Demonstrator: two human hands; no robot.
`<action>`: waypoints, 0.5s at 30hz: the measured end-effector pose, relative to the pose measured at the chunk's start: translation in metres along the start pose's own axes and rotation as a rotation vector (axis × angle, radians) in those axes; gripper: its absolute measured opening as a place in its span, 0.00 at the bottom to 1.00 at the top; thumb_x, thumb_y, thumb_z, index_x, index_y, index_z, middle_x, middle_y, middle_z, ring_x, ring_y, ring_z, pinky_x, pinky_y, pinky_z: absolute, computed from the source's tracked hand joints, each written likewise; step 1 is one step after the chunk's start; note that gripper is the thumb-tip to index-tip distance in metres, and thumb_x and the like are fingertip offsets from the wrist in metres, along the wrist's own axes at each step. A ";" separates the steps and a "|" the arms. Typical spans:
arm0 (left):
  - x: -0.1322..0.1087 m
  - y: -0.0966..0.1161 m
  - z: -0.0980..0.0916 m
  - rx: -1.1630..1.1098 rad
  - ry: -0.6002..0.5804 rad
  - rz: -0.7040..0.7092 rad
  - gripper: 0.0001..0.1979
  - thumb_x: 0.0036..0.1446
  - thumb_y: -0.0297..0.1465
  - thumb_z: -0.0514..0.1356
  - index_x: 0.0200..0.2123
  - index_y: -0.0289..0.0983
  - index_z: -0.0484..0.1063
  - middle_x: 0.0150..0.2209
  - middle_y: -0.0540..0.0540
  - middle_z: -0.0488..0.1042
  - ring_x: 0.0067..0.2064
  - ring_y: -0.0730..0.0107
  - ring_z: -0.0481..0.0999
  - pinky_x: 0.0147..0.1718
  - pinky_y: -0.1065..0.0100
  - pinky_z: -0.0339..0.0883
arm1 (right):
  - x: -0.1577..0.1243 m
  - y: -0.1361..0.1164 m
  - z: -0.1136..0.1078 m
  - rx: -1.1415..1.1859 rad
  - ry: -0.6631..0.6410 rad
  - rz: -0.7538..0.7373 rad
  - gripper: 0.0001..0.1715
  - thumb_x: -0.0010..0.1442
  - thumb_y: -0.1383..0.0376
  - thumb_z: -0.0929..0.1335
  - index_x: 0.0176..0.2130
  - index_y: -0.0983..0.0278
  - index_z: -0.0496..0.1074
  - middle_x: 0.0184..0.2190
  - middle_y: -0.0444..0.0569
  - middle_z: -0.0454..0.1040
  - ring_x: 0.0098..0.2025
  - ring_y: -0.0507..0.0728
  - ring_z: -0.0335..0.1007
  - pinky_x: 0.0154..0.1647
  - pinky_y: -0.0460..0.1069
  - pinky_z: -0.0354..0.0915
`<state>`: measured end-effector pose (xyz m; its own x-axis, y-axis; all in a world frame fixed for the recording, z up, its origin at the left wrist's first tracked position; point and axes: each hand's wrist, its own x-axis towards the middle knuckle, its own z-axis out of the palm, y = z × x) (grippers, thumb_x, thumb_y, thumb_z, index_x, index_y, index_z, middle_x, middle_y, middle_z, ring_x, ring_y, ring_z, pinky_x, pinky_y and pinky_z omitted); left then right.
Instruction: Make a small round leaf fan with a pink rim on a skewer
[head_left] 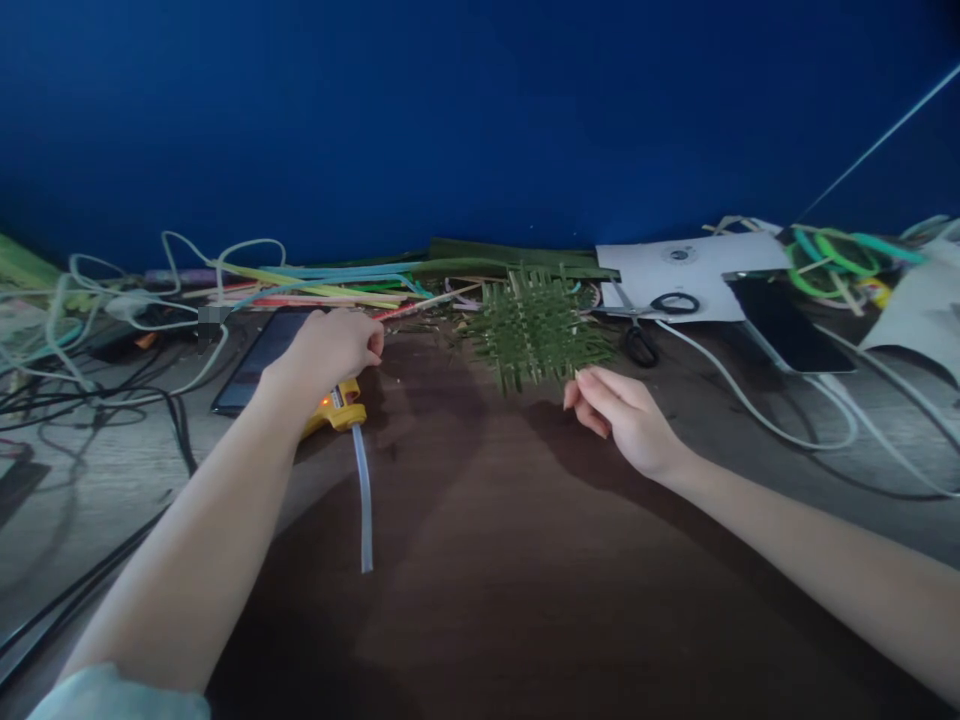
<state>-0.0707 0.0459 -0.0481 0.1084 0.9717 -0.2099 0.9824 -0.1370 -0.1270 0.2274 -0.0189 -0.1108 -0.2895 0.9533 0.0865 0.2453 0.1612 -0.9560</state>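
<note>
Green woven mat (536,330), a loose lattice of flat strips with ragged ends all round, stands tilted above the far middle of the brown table (480,560). The right hand (626,420) pinches it at the lower right corner: the fingertips are closed lightly on the edge, the other fingers loosely curled beneath, and the palm faces left.

The left hand (330,350) is curled shut over a yellow glue gun (341,410) that rests on the table left of the mat, well apart from it. Only the gun's lower body shows below the knuckles (a small orange light glows on it). A clear glue stick (364,500) runs from the gun's rear toward the near edge of the table.

Just behind the left hand lies a dark phone (259,370), partly hidden by the wrist. Beyond it is a spread of coloured strips (322,285), and pale cables (112,300) loop at far left. To the right of the mat lie black scissors (637,338) on the edge of a white sheet (675,265), then a second phone (787,325) with a white cable beside it, and green loops (832,255) at far right. A blue wall (480,110) stands behind everything.
</note>
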 end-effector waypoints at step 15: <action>-0.003 0.001 -0.005 -0.131 0.298 0.064 0.21 0.56 0.26 0.44 0.50 0.37 0.67 0.46 0.42 0.73 0.47 0.57 0.70 0.45 0.63 0.60 | 0.000 0.000 0.000 -0.012 -0.001 0.001 0.20 0.64 0.55 0.58 0.27 0.63 0.65 0.12 0.38 0.56 0.17 0.48 0.51 0.22 0.47 0.51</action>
<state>-0.0691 0.0442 -0.0427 0.1914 0.9781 0.0821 0.9812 -0.1927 0.0076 0.2276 -0.0188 -0.1108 -0.2902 0.9531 0.0856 0.2566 0.1637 -0.9526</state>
